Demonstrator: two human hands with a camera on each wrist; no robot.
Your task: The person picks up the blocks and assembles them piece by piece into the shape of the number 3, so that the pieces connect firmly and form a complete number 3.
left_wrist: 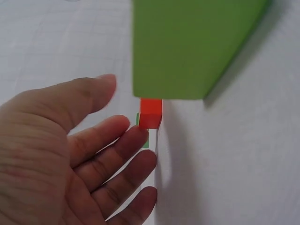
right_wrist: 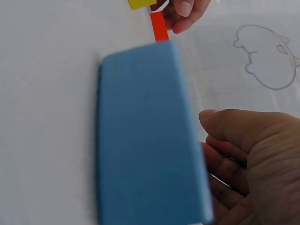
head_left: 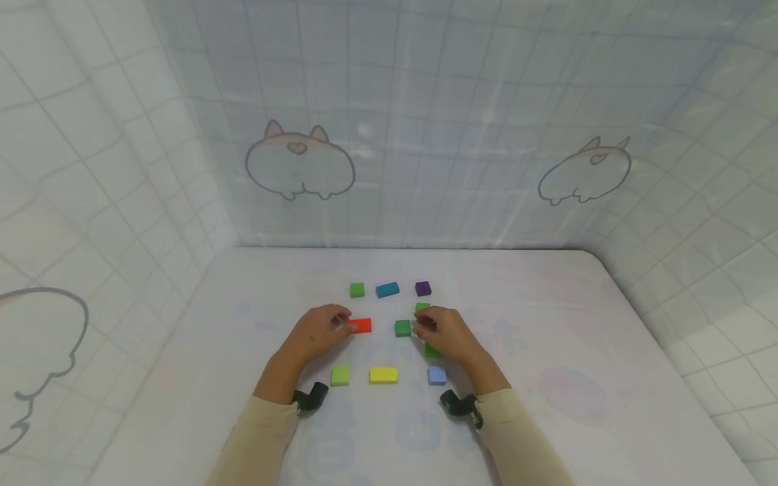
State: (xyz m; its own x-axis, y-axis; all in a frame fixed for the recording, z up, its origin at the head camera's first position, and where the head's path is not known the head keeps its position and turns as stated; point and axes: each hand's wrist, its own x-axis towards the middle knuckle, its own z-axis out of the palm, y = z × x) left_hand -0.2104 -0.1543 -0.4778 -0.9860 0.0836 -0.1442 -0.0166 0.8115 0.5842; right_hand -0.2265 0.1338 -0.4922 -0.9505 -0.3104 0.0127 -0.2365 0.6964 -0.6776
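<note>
My left hand [head_left: 319, 332] is at the left end of a red block [head_left: 361, 325]. Its thumb stands apart from the loosely bent fingers in the left wrist view, and the fingertips are beside the red block [left_wrist: 151, 112]; whether they touch it I cannot tell. Over on the right, my right hand [head_left: 448, 332] hovers among green blocks: a darker green block [head_left: 403, 329] left of the fingertips, one green block [head_left: 423, 306] behind and another [head_left: 431, 351] partly under the hand. Nothing shows between the right thumb and fingers [right_wrist: 229, 159], though the fingers are partly hidden.
Behind the hands lie a green block [head_left: 356, 289], a blue block [head_left: 387, 289] and a purple block [head_left: 423, 288]. Nearer the body are a light green block [head_left: 340, 375], a yellow block [head_left: 383, 375] and a light blue block [head_left: 436, 376]. A tile-patterned wall [head_left: 425, 121] rises behind the white table [head_left: 547, 324].
</note>
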